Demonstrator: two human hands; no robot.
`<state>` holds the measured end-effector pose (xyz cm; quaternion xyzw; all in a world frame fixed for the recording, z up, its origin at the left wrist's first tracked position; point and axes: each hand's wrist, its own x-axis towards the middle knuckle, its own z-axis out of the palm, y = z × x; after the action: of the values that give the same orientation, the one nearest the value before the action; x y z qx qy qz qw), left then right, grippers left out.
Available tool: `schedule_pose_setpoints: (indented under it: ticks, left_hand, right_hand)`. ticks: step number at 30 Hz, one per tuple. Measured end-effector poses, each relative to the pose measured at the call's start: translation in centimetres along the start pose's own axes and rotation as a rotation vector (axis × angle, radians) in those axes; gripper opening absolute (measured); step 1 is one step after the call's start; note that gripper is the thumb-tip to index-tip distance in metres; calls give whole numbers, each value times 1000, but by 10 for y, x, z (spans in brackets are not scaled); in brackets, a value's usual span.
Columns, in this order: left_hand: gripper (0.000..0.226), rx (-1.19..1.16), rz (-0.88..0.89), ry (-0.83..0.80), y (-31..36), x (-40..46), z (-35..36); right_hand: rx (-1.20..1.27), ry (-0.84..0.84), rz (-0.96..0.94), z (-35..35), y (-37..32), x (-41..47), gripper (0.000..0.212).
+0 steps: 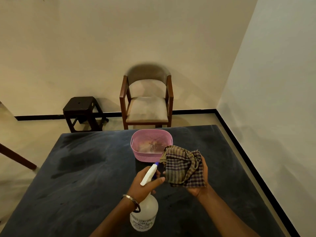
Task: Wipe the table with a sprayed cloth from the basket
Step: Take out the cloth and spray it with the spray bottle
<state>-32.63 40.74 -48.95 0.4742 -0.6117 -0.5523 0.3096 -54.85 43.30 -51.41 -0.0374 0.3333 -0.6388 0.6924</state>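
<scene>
1. Above the near half of the table [85, 168], both hands work at chest height. The left hand [145, 183] is wrapped round the neck of the bottle [144, 214], one finger curled forward at the trigger. The right hand [200, 183] is cupped under the cloth [184, 166], fingers curled up round its far edge.

2. The cloth is out of the basket [150, 144] and sits bunched in the right palm, just in front of the nozzle [158, 165]. The nozzle tip appears to be nearly touching the fabric.

3. The basket stands on the table beyond the hands, near the far edge. Something pale lies inside it (too blurred to identify).

4. Step in hand, by my reading: wetting the cloth. The wiping has probably not begun.

5. To do this step well:
   - Keep the nozzle aimed at the thick middle of the bunch, not at its edge, so spray does not pass onto the table or the right wrist.
   - Draw the nozzle back slightly; at this closeness the liquid would likely soak one spot only.
   - Turn the cloth in the palm between squeezes so more than one face is damp.
   - Hold the bottle upright so the feed tube stays in liquid.

6. A chair [147, 98] and a stool [82, 113] stand against the wall behind the table, well apart from the work.
</scene>
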Motion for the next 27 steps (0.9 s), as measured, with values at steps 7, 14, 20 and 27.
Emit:
schedule_pose_setpoints:
  ticks: [7, 14, 20, 27]
  left_hand:
    - [35, -23, 129, 117, 30, 37, -23]
    - [34, -74, 223, 209, 68, 95, -55]
    - [42, -9, 324, 316, 75, 155, -81]
    - [46, 43, 378, 334, 56, 205, -90]
  right_hand:
    - [84, 7, 27, 69, -4, 34, 61]
    - [91, 25, 20, 92, -4, 72, 63]
    - [130, 86, -3, 108, 0, 113, 69]
    - [158, 101, -8, 112, 2, 144, 70]
